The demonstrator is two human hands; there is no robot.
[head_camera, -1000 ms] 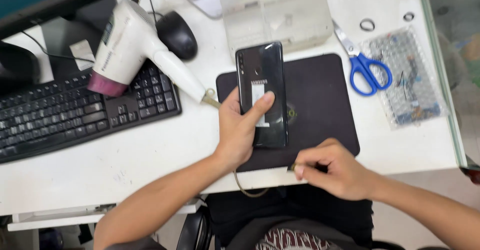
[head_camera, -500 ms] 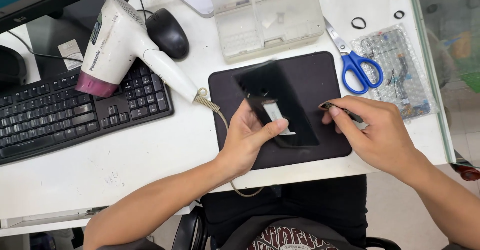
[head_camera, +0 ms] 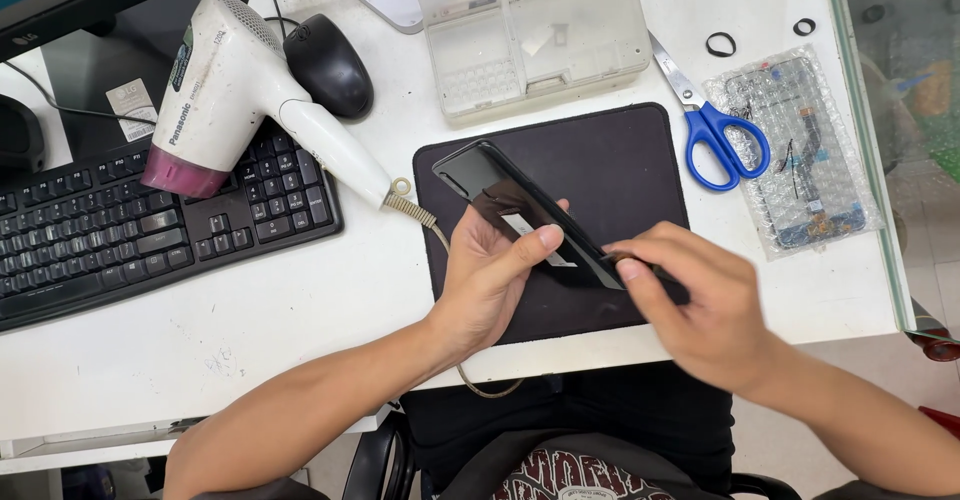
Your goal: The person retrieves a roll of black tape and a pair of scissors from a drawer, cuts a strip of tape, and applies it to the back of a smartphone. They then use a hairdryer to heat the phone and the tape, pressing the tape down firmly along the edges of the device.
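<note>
The white bench (head_camera: 300,320) ends in a straight front edge at 6 o'clock and a glass-lined side edge at 3 o'clock. Bare room lies at 7 to 8 o'clock, between the black keyboard (head_camera: 130,225) and the front edge; the far half is crowded.

The left hand (head_camera: 490,280) cradles a glossy black phone (head_camera: 520,215), a thin slab tilted up on its long edge over the dark, matte mat (head_camera: 610,180), its far corner pointing to 11 o'clock. The grip of this hand is narrow and closed on the phone, thumb across the face near a pale sticker, fingers behind. The right hand (head_camera: 700,305) meets the phone's near end at about 4 o'clock from the left; its fingertips are pinched tight on a small dark tool (head_camera: 625,258) at the phone's edge, though blur hides the tool's shape.

At 10 o'clock a white plastic hair dryer (head_camera: 230,85) with a magenta nozzle lies across the keyboard, its coiled cord running toward the mat. A black mouse (head_camera: 328,65) sits just beyond it. At 12 o'clock stands a clear plastic compartment box (head_camera: 540,35). At 2 o'clock lie blue-handled scissors (head_camera: 715,125), two small black rings (head_camera: 720,44), and a bubble-wrapped part (head_camera: 800,150) near the side edge.
</note>
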